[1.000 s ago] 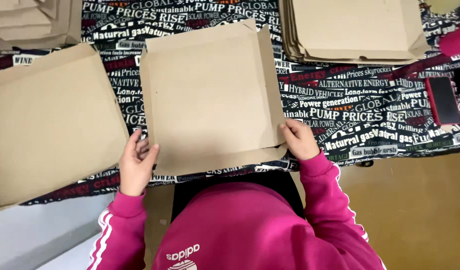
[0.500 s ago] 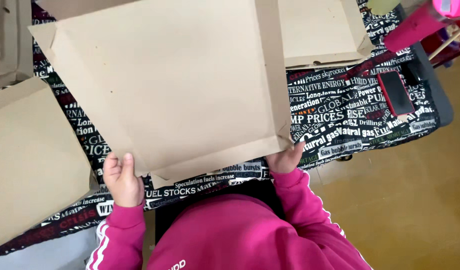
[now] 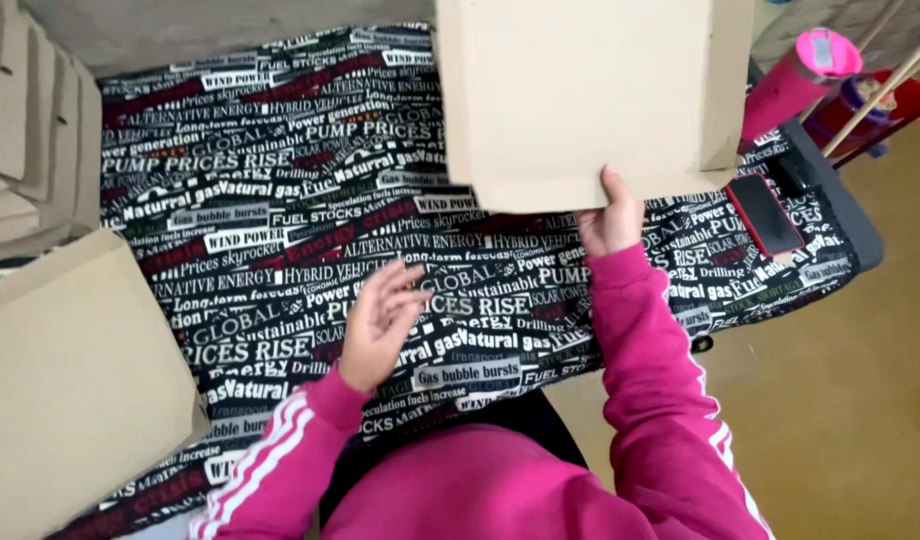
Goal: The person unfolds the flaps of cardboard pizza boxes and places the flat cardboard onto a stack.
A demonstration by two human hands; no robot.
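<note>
Flat cardboard box [image 3: 590, 95] is up at top centre-right, lifted over the table's far side, folded side walls visible on its right edge. Right hand [image 3: 610, 215] grips its near edge, thumb on top. Left hand [image 3: 380, 320] is free, fingers spread and loose, hovering over the black tablecloth [image 3: 280, 250] with its white and red print. 1 more cardboard box [image 3: 75, 385] lies at the near left, a cardboard stack [image 3: 30, 140] at the far left. Dark phone [image 3: 765, 212] and pink bottle [image 3: 800, 85] sit right.
</note>
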